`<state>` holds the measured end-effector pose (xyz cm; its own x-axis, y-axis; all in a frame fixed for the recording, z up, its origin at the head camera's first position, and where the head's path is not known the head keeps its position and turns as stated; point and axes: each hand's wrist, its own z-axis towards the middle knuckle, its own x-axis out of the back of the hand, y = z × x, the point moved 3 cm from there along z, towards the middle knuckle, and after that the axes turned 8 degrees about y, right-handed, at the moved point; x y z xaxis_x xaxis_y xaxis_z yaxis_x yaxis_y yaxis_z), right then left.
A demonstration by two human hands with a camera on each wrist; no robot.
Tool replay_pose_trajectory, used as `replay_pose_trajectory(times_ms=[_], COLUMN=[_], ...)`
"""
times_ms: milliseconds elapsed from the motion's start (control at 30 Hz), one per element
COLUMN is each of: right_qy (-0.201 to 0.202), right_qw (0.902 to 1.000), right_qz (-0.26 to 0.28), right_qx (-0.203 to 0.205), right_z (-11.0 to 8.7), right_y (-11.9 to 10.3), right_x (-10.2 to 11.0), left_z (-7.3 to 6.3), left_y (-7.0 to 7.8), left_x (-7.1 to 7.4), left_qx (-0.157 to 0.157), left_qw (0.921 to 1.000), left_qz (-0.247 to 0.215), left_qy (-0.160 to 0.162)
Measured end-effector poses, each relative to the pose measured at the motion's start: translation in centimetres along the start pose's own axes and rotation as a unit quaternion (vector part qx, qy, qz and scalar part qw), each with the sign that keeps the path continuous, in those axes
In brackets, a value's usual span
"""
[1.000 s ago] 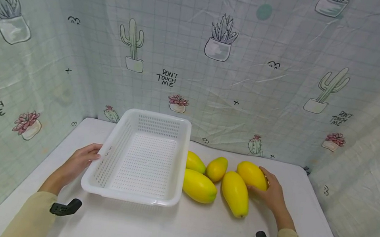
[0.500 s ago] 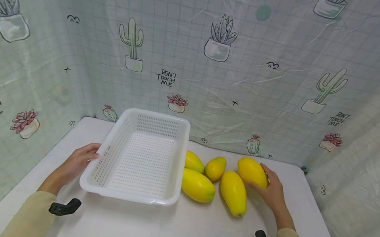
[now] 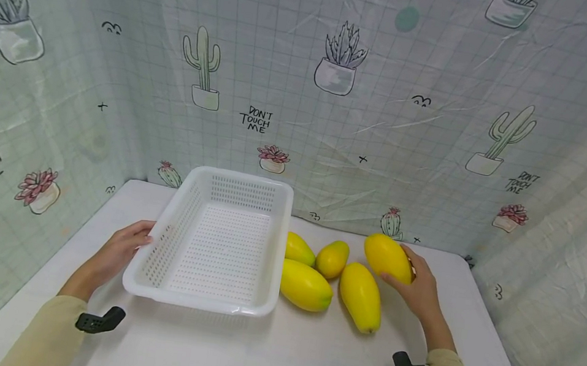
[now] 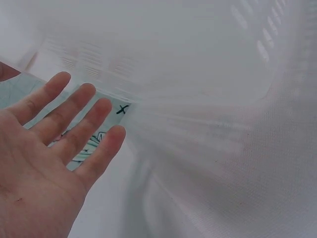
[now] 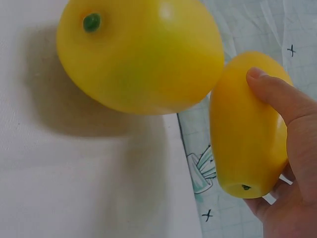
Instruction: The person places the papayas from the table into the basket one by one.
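In the head view, my left hand point(image 3: 118, 253) touches the left side of a white perforated plastic basket point(image 3: 148, 272). The left wrist view shows its fingers point(image 4: 101, 153) straight and spread beside the basket's outer wall. At the right, my right hand point(image 3: 420, 288) grips a smooth yellow papaya point(image 3: 386, 257), with the thumb on one side and fingers round the other. That papaya is raised and slanted. Another yellow papaya point(image 3: 360, 298) lies just left of it on the table. Beside the basket lie a green-tipped papaya point(image 3: 307, 287), a smaller yellow fruit point(image 3: 333, 259) and a partly hidden one point(image 3: 298, 249).
A white table point(image 3: 270, 362) carries everything. A grid-patterned curtain point(image 3: 303, 110) with cactus drawings hangs behind it and along both sides. The basket's right wall hides the left ends of two fruits. A black wrist device point(image 3: 101, 320) sits near the left sleeve.
My right hand has lifted the papaya off the table, up and slightly left, away from the one beside it. The left hand and the basket have stayed in place.
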<state>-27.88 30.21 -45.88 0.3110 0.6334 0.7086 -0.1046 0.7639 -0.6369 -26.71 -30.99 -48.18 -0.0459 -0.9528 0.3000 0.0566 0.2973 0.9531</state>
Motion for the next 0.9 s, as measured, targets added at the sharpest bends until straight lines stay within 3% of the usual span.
replay_pose_trajectory(times_ms=[900], right_qy=[0.004], right_qw=[0.9978], right_qz=[0.038], right_qx=[0.054], right_z=[-0.8], right_y=[-5.2], right_x=[-0.2], left_z=[-0.1], left_y=[-0.4], left_x=[0.1], left_qx=[-0.009], left_qw=[0.9999], left_qz=[0.003], left_qy=[-0.004])
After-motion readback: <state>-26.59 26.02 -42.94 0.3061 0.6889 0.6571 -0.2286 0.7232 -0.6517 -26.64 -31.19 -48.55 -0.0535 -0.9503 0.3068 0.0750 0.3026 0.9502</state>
